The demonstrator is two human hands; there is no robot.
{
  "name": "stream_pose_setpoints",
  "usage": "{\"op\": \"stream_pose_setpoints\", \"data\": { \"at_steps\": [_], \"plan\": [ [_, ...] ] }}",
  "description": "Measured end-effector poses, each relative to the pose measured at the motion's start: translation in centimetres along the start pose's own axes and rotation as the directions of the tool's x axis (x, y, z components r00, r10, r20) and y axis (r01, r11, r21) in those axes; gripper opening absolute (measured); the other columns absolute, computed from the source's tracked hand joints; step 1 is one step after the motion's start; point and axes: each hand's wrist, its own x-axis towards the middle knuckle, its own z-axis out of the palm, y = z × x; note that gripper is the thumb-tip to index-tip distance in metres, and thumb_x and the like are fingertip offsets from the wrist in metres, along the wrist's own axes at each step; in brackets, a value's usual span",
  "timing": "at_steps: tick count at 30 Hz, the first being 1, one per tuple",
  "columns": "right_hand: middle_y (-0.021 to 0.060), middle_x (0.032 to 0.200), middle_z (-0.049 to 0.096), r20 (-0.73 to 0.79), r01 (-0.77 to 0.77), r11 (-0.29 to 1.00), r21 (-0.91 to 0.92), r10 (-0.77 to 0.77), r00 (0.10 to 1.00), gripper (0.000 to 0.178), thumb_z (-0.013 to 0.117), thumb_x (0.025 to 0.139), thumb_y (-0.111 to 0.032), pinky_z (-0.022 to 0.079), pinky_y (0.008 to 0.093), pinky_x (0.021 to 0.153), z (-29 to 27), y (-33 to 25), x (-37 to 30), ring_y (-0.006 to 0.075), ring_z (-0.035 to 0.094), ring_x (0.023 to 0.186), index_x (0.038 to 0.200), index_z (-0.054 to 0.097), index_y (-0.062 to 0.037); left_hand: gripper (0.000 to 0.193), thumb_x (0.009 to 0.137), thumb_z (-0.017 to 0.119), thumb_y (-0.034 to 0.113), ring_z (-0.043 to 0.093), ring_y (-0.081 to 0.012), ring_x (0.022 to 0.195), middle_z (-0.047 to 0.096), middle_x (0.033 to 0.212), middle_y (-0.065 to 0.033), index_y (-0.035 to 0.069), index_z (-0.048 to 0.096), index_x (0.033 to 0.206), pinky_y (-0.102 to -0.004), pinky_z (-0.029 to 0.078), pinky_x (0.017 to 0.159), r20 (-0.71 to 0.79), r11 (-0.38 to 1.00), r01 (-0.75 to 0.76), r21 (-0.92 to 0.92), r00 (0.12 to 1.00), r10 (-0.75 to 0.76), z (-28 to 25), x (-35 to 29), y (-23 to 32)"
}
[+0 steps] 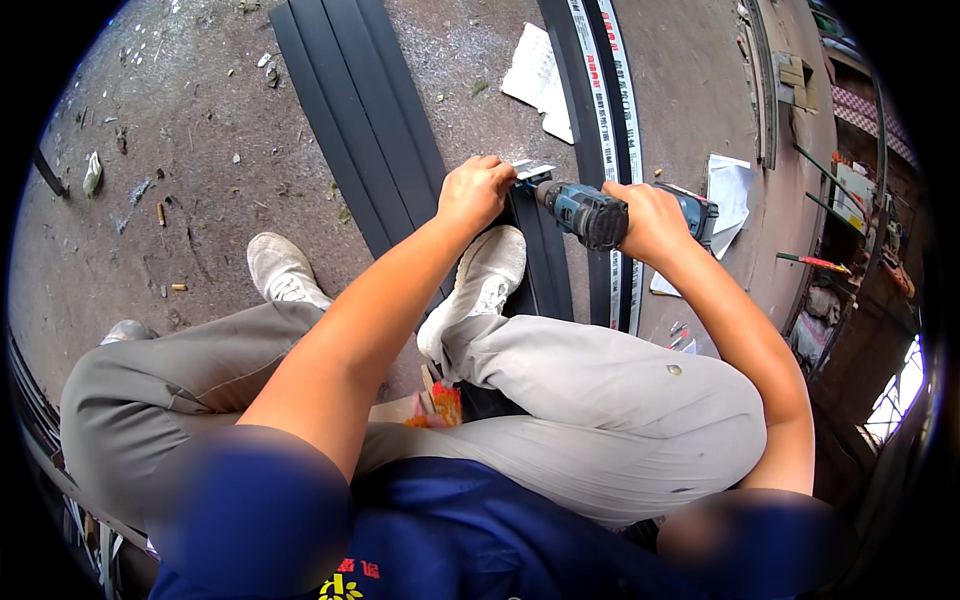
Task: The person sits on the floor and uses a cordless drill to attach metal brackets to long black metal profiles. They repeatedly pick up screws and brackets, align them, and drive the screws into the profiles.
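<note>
Above long dark strips, a cordless drill is gripped by the closed right hand, beside a pale-topped piece pinched by the left hand; work is judged under way, completion undetermined.

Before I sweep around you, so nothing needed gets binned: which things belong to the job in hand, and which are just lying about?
Job, apparently:
drill, in right hand
small pale piece, in left hand
dark strips beneath

Lying about, probably:
papers at right
white pages at top
crumpled scrap at left
</note>
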Motion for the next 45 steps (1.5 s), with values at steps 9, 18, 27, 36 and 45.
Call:
{"op": "stream_pose_setpoints", "data": {
  "at_steps": [9,18,27,36,45],
  "plan": [
    [0.0194,0.079,0.068,0.019,0.003,0.999,-0.039,-0.002,1.0,0.026,0.075,0.071,-0.01,0.053,0.0514,0.072,-0.4,-0.3,0.2,0.041,0.068,0.084,0.095,0.064,-0.0071,0.006,0.087,0.072,0.017,0.066,-0.0259,0.087,0.066,0.086,-0.0022,0.014,0.073,0.093,-0.04,0.056,0.072,0.008,1.0,0.019,0.014,1.0,-0.019,0.1,0.0,0.2],
    [0.019,0.08,0.069,-0.017,0.025,0.999,-0.035,-0.025,1.0,0.028,0.076,0.071,-0.012,0.053,0.0511,0.071,0.3,0.3,0.1,0.0407,0.069,0.084,0.096,0.065,-0.008,0.006,0.087,0.072,0.017,0.065,-0.0258,0.087,0.065,0.087,-0.0024,0.014,0.072,0.092,-0.04,0.056,0.073,0.015,0.999,0.034,0.037,0.999,-0.034,0.0,-0.1,0.3],
    [0.021,0.086,0.07,0.046,-0.03,0.999,-0.041,0.032,0.998,0.026,0.074,0.075,-0.012,0.052,0.0507,0.075,-0.2,-0.1,0.3,0.0418,0.068,0.087,0.099,0.066,-0.0095,0.007,0.088,0.072,0.018,0.065,-0.0252,0.088,0.066,0.088,-0.0018,0.014,0.073,0.093,-0.0387,0.056,0.074,0.036,0.998,0.038,0.047,0.999,-0.04,0.0,0.0,0.4],
    [0.0178,0.083,0.07,-0.003,0.019,0.997,-0.077,-0.02,1.0,0.028,0.074,0.073,-0.011,0.054,0.05,0.074,-0.2,-0.2,0.4,0.0392,0.069,0.087,0.1,0.066,-0.0082,0.006,0.088,0.071,0.018,0.065,-0.0263,0.088,0.066,0.087,-0.0025,0.013,0.072,0.092,-0.0393,0.055,0.074,0.035,0.998,0.049,0.046,0.998,-0.051,0.0,0.0,0.4],
    [0.017,0.088,0.071,-0.001,0.034,0.993,-0.111,-0.034,0.999,0.032,0.073,0.073,-0.009,0.055,0.049,0.077,0.2,0.3,0.7,0.0375,0.069,0.091,0.105,0.068,-0.0087,0.006,0.089,0.068,0.017,0.066,-0.0252,0.089,0.068,0.089,-0.0019,0.016,0.073,0.091,-0.0397,0.056,0.074,0.011,0.997,0.074,0.038,0.997,-0.074,0.2,-0.1,0.5]
  ]
}}
